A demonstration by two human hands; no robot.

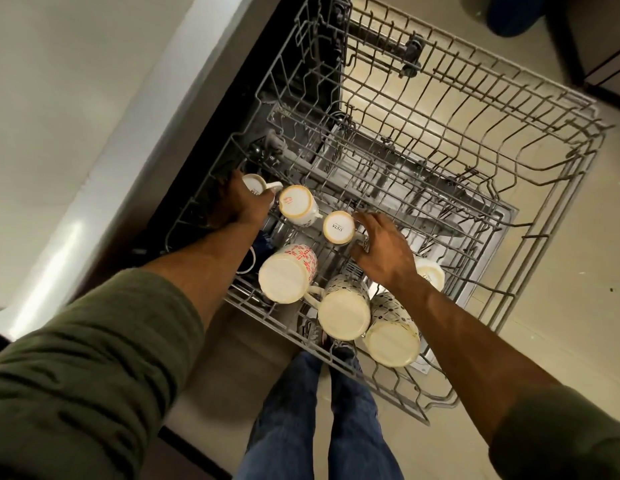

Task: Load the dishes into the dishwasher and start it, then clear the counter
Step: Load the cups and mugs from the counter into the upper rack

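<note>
Upper dishwasher rack [509, 109], wire, pulled out over the open door; loaded portion lies toward 7 o'clock, the rest bare. Contents: seven mugs visible, all inverted. Left hand [244, 206] grasps a small white mug [254, 184] at 10 o'clock of the group, fingers curled round its body. Beside it, an orange-printed mug [296, 204]. Right hand [377, 251] pinches the handle side of a small lettered mug [339, 227], centre. Red-patterned mug [287, 273] at 8 o'clock; two dotted mugs [345, 315] [391, 337] at 6 o'clock, touching; one partly hidden white mug [431, 275] under the right wrist. Counter [76, 109] at 9 o'clock. Risk, as judged: mugs stand crowded, so seating either held mug could knock a neighbour off its tines; a tilted mug would pool water or chip against another.
</note>
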